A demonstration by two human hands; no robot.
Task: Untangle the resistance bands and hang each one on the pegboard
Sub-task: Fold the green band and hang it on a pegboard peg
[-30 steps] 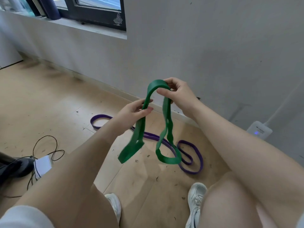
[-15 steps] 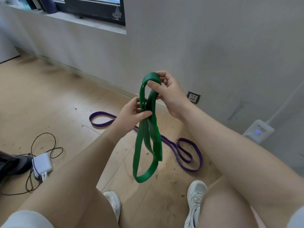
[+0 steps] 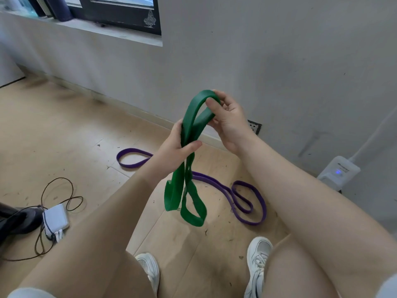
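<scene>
A wide green resistance band (image 3: 179,191) hangs folded in front of me, above the floor. My right hand (image 3: 231,123) pinches its top loop, thumb over the fold. Lower down, my left hand (image 3: 175,147) is closed around the gathered strands, and two loops dangle below it. A thinner purple resistance band (image 3: 247,194) lies on the wooden floor beneath, twisted into loops at both ends. No pegboard is in view.
A white charger (image 3: 55,219) with a dark looped cable (image 3: 64,196) lies on the floor at left beside a black object. A wall socket (image 3: 254,126) and a white plugged-in device (image 3: 339,172) sit along the grey wall. My white shoes (image 3: 256,257) stand below.
The green band went from two spread loops to a gathered bundle. My left hand closed around the strands, and both hands shifted slightly together; the dangling loops hang twisted.
</scene>
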